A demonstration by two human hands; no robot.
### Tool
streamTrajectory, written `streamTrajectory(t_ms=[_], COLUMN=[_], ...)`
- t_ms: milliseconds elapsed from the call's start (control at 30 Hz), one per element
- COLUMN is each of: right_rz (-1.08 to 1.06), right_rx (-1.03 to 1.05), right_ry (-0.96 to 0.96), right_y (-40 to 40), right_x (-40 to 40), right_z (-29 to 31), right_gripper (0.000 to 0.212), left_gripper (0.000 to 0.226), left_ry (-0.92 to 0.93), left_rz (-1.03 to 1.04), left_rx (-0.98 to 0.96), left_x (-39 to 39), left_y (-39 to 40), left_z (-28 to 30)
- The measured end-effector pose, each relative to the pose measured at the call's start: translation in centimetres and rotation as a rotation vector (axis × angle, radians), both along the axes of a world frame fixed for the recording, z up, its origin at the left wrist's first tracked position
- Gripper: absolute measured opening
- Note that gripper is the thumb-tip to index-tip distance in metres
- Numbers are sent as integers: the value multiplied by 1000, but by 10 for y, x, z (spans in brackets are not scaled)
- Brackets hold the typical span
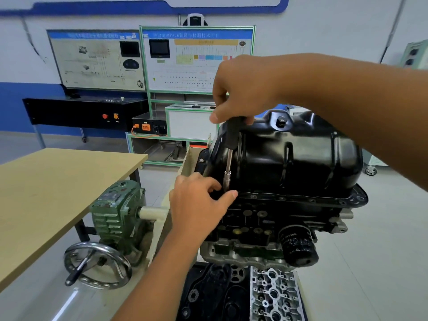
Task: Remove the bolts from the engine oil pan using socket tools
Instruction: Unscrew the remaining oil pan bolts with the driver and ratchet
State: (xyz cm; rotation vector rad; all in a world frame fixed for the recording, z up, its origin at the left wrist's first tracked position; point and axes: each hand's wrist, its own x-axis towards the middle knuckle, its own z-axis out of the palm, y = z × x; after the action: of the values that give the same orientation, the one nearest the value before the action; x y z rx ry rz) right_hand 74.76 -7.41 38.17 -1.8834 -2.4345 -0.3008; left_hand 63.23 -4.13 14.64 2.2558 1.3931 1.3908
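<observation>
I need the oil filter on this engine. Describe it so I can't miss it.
Start at the glossy black oil pan on top of the upturned engine. Drop down the block to its lower right corner: the oil filter is the only black can sticking out, with white print on its side.

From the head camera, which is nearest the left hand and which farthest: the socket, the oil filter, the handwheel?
1. Socket: right beside the left hand, at the pan flange.
2. Oil filter: lower right, on the engine.
3. Handwheel: lower left, by the table.
</observation>
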Motion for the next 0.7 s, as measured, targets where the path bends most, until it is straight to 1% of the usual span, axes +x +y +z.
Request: streamTrajectory(t_ms=[33, 67, 133, 167, 267, 367, 433, 500, 600, 700], right_rz=[5, 6, 19, 27, -8, -33, -18, 3, 7, 18], right_rx=[-23, -32, -28, -3, 25, 11, 19, 24, 6, 36], right_ry=[17, 15, -22, -22, -55, -9, -2, -17, -18, 45], right_y=[-1, -4, -8, -9, -5, -5, -9, -13, -18, -25], right_x=[0, -1, 0, -1, 1, 2, 2, 1, 2, 9], right_z=[3, 7, 11, 9, 2, 2, 6, 8, 13, 24], right_gripper=[21, 17, 29, 31, 32, 27, 29, 33, 32, 29], left_gripper=[36, 36, 31, 29, 27, 33, 34, 34, 36, 34], left_ry=[17, 23, 19, 14, 24, 66, 74, 75, 54, 26], left_rz=[18, 34, 63, 71, 82, 97, 100, 93, 68, 56], left_rx=[-13, -18, -17, -24, -62, -67, -73, -87, -97, -76], left_x=[3, 6, 12, 14, 20, 20, 19, 19, 18, 16], left_y=[-1, -3, -6, -7, -9, -9, -9, -9, -8, -7], left_z=[0, 0, -1, -1, -1, -1, 0, 3, 4, 1])
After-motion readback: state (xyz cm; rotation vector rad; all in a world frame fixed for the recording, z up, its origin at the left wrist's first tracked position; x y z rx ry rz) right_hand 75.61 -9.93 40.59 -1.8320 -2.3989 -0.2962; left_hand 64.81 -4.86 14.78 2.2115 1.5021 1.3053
